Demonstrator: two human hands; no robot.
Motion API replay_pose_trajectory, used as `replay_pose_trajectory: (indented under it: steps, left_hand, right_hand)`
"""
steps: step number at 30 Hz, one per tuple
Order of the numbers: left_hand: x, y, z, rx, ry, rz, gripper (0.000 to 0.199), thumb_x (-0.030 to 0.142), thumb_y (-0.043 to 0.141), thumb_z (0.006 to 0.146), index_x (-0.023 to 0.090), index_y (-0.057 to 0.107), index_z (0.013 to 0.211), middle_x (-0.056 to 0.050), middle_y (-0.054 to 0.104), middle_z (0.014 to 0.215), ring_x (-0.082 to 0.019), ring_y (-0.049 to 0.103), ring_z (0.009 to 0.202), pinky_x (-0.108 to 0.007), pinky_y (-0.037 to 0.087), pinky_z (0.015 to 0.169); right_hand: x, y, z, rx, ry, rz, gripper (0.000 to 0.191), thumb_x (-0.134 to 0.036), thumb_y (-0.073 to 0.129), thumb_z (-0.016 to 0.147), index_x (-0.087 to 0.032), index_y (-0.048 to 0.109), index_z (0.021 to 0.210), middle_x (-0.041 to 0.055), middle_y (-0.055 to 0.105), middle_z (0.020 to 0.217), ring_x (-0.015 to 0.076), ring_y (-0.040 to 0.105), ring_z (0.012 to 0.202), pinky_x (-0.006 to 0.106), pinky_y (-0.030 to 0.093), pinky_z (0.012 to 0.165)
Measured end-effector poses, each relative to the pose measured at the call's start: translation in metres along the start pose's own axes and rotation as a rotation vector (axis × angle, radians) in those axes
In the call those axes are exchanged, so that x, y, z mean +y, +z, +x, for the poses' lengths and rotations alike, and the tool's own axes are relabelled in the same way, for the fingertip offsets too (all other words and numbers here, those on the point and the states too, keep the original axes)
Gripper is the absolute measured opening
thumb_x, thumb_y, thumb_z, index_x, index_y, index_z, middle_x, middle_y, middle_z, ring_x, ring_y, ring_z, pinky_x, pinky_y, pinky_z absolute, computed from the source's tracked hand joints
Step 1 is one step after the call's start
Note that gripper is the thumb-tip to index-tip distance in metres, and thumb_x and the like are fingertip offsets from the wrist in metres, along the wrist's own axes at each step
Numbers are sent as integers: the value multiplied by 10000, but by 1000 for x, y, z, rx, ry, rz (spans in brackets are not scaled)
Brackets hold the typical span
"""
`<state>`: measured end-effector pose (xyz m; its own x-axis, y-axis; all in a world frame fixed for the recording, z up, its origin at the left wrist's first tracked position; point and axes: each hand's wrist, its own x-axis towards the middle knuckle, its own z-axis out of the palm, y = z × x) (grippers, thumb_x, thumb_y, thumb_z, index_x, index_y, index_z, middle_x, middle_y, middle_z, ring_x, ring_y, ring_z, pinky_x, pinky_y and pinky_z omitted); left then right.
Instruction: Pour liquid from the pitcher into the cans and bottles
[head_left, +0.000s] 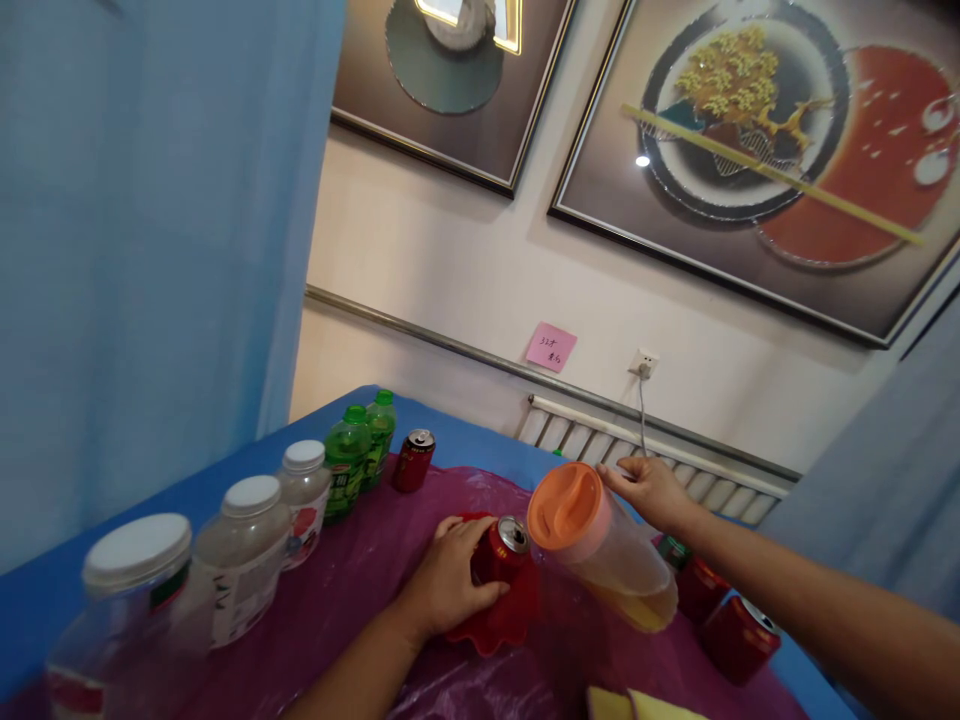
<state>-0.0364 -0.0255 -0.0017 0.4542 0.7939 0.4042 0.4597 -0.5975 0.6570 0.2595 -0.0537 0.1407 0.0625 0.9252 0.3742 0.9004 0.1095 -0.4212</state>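
My left hand is closed round a red drink can, which stands upright on a red dish with a scalloped edge. My right hand grips a clear plastic pitcher on its far side; its handle is mostly hidden. The pitcher, with an orange lid and some yellowish liquid inside, tilts so that the lid leans toward the can top. Pitcher and can appear close together, and I cannot tell whether they touch. No stream of liquid shows between them.
White-capped jars line the left side, followed by two green bottles and another red can. More red cans stand at right. Purple plastic sheeting covers the blue table. A yellow cloth-like item lies at the front.
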Motion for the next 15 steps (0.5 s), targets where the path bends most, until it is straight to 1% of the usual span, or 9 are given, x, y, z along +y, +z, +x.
replay_pose_trajectory:
  steps: [6,11,15]
  left_hand:
    - [1,-1,0,-13,-4,2,769,275,835,605,215,586,1331,-105,657,1352,-359,552,1271,-535,350,1139]
    - [-1,0,1,-3,9,-5,747,273,826,612,240,592,1321,-88,668,1336,-350,562,1259,-534,355,1133]
    - [-1,1,0,-7,-9,-3,773,279,836,601,232,587,1331,-96,657,1351,-356,545,1273,-533,362,1128]
  right_hand:
    - [1,0,0,-12,15,13,561,-632,514,832,-245,224,548,-68,194,515,85,208,484,277,148,480]
    - [1,-1,0,-16,-2,0,559,-632,506,842,-244,232,548,-68,210,504,86,215,481,280,145,479]
    - [0,-2,0,-7,-1,-5,555,-633,503,834,-247,225,549,-69,206,502,87,208,481,281,138,479]
